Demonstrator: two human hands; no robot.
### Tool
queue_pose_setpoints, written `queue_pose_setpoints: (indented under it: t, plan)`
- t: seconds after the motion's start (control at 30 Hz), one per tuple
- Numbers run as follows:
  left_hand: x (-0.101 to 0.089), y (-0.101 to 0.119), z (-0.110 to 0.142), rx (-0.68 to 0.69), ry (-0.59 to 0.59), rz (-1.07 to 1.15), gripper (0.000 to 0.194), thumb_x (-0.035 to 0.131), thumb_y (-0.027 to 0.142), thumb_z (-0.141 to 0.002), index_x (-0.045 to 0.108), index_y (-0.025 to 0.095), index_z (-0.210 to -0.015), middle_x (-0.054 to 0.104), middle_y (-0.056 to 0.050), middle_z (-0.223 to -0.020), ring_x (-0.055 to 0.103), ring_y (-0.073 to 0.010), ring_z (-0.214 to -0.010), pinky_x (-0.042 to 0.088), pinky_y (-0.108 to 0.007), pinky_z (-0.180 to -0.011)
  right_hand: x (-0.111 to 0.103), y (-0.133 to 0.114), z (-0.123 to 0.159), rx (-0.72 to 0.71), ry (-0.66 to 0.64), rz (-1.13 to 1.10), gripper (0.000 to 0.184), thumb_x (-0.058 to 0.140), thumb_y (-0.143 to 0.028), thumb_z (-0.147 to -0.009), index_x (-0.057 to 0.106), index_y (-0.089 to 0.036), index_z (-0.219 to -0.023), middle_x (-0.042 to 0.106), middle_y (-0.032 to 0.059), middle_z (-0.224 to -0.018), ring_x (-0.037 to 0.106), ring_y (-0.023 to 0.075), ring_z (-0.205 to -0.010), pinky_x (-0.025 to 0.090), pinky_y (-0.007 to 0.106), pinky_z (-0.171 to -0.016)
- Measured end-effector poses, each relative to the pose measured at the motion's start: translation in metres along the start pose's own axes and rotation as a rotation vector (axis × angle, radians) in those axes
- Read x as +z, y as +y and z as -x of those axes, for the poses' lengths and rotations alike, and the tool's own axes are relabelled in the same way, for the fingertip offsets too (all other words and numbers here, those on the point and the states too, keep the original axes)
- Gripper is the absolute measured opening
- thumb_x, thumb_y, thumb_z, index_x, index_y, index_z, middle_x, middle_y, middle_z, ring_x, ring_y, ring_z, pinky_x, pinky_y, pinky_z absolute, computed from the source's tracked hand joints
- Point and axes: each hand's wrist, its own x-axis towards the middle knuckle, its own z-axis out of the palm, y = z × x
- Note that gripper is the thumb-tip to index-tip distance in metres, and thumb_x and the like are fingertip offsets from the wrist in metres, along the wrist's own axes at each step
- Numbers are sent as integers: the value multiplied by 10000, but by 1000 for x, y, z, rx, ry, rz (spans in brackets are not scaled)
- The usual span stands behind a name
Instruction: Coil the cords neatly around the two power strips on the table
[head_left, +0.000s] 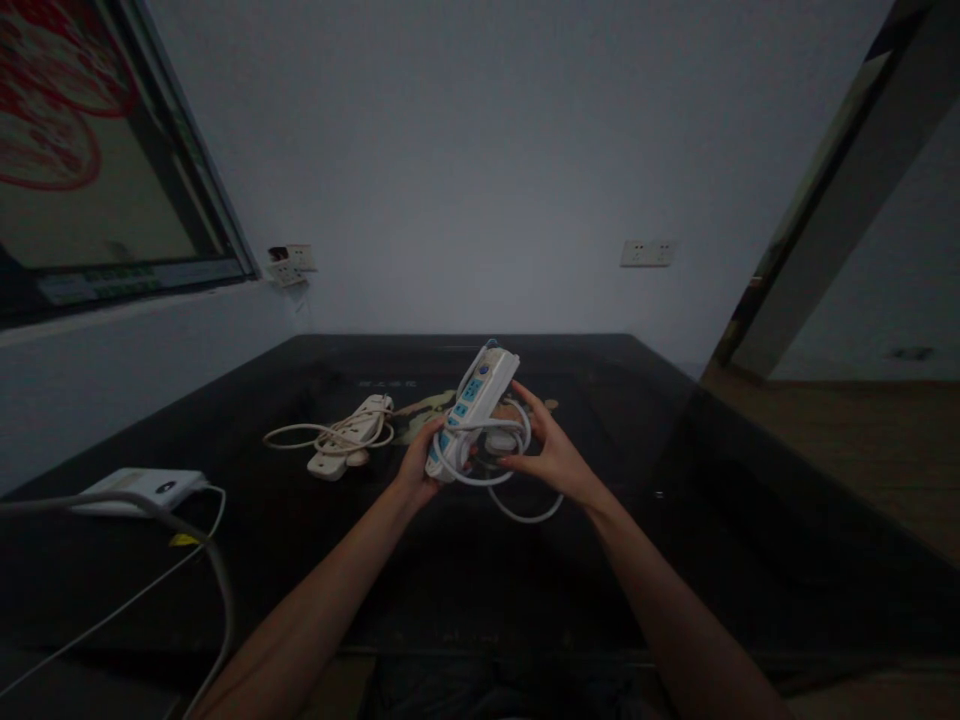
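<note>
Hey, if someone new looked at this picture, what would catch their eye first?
Probably the white power strip with blue sockets, tilted in the middle, its lower end in the left hand, the right hand at its looped cable. After that, perhaps the second strip on the black table to the left, and red patterns at the upper left.

One power strip [486, 396] is showing a white body with blue socket panels [472, 388], matched by its white cord [484, 484]. The second power strip [367, 423] is looking off-white beneath a cream cord [292, 427]. The tabletop [712, 520] is gleaming black around a tan-and-green pattern [425, 408]. Red patterning [45, 90] is colouring the window [109, 215].
</note>
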Motion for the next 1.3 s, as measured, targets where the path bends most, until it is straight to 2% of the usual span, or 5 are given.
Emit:
queue_pose_setpoints:
  t: [0.17, 0.3, 0.63, 0.93, 1.3]
  plan:
    - [1, -1, -3, 37, 100, -4, 259, 436, 258, -879, 578, 110, -1038, 688, -68, -632, 646, -206, -461, 517, -287, -401, -2, 4, 5, -91, -45, 212, 1038, 681, -233, -749, -36, -312, -1496, 533, 95, -1307, 574, 243, -1123, 416, 488, -1016]
    - [2, -4, -5, 73, 82, -13, 275, 463, 246, -868, 581, 107, -1074, 691, -62, -644, 633, -190, -453, 519, -285, -419, -2, 8, 4, -210, 38, 481, 831, 583, -152, -768, 187, -304, -1483, 355, 74, -1478, 369, 263, -1328, 291, 486, -1102]
    - [14, -7, 5, 5, 119, -126, 373, 386, 276, -932, 567, 46, -1163, 705, -95, -680, 651, -202, -488, 522, -293, -431, 1, 22, 5, -247, 282, 859, 598, 476, -56, -791, 491, -328, -1324, 538, 71, -1032, 551, 226, -949, 469, 382, -852]
    - [4, -11, -1, -50, 63, -99, 330, 397, 294, -934, 615, 68, -1039, 709, -101, -674, 652, -201, -477, 536, -303, -456, 2, 22, 6, -254, 295, 894, 813, 436, 19, -718, 327, -347, -1435, 508, 54, -978, 556, 203, -885, 482, 350, -824]
    - [-4, -6, -5, -30, 91, -92, 344, 421, 285, -927, 558, 86, -1172, 717, -88, -722, 662, -202, -498, 542, -302, -466, -8, 26, 8, -329, 266, 960, 550, 490, -86, -821, 530, -364, -1294, 554, 64, -1143, 552, 218, -1019, 470, 385, -892]
